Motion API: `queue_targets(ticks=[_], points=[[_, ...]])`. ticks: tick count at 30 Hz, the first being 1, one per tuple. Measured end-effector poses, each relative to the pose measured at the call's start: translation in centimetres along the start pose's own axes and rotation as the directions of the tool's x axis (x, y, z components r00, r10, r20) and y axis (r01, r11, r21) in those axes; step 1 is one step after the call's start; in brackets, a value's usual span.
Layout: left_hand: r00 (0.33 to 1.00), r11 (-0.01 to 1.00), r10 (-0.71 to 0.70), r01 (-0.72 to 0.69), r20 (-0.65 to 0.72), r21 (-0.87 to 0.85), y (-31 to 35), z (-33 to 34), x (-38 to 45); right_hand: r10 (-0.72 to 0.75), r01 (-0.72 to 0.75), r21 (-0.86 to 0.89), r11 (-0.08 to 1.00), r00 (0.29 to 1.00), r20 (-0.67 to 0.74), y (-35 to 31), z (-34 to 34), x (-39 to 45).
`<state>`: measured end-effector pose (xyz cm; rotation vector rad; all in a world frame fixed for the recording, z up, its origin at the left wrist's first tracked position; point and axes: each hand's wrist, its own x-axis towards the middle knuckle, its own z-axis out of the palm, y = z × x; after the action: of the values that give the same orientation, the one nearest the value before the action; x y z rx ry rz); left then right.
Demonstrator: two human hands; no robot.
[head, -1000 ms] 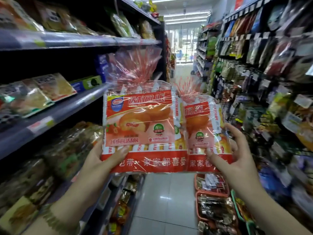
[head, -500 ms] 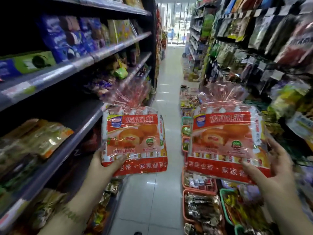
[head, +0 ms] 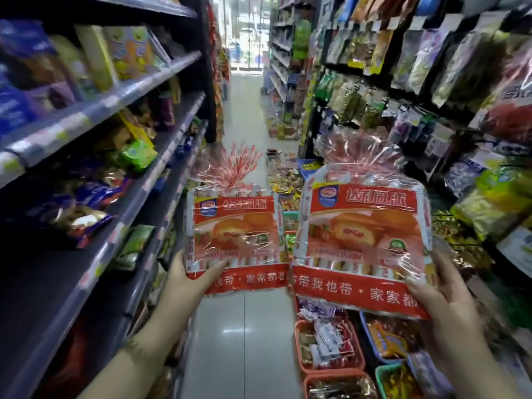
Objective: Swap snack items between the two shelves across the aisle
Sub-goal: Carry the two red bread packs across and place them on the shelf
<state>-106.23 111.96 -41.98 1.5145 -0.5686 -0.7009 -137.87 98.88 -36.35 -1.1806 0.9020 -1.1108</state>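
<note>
Red cake bags, soft, crinkly, light | I see left hand (head: 190,280) pinching left bag (head: 234,243) low | right hand (head: 440,295) pinching right bag (head: 362,240) low | support bases.

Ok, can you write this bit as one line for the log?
left hand: holds left bag | right hand: holds right bag | bags: upright over the aisle floor, not shelved

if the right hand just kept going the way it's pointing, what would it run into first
Probably the hanging snack packets on the right-side racks: the right hand angles up and forward with its red cake bag. Depth is unclear.
</note>
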Motion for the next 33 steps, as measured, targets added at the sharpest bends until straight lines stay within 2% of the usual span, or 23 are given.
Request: queue_targets(ticks=[4, 9, 14, 17, 22, 27, 33], points=[[0.997, 0.999, 0.004, -0.007, 0.077, 0.039, -0.3, 3.0, 8.0, 0.014, -0.014, -0.024, 1.0, 1.0, -0.018, 1.5, 2.5, 6.5], [0.995, 0.997, -0.041, 0.035, 0.095, 0.063, -1.0, 7.4, 18.4, -0.008, 0.008, -0.023, 1.0, 1.0, 0.013, 4.0, 5.5, 17.8], [0.995, 0.996, -0.069, 0.064, 0.068, 0.066, -0.1, 11.4, 29.0, 0.038, -0.046, 0.078, 0.996, 0.993, 0.107, 4.7, 8.6, 30.1], [0.997, 0.996, -0.077, 0.075, 0.019, 0.051, 1.4, 12.9, 35.1, 0.038, -0.051, 0.069, 0.996, 0.985, 0.17, 4.2, 10.8, 38.0], [0.995, 0.998, -0.062, 0.064, -0.078, 0.014, 2.8, 14.4, 44.5, 0.047, -0.075, 0.093, 0.993, 0.962, 0.268, 4.7, 15.4, 49.9], [0.992, 0.995, -0.094, 0.09, -0.08, -0.046, 2.6, 14.1, 55.7, 0.046, -0.08, 0.103, 0.991, 0.953, 0.3, 6.3, 21.3, 60.4], [0.996, 0.995, -0.036, 0.028, -0.08, -0.099, 4.8, 12.9, 70.5, 0.008, -0.045, 0.104, 0.994, 0.944, 0.331, 7.8, 30.0, 72.6]])
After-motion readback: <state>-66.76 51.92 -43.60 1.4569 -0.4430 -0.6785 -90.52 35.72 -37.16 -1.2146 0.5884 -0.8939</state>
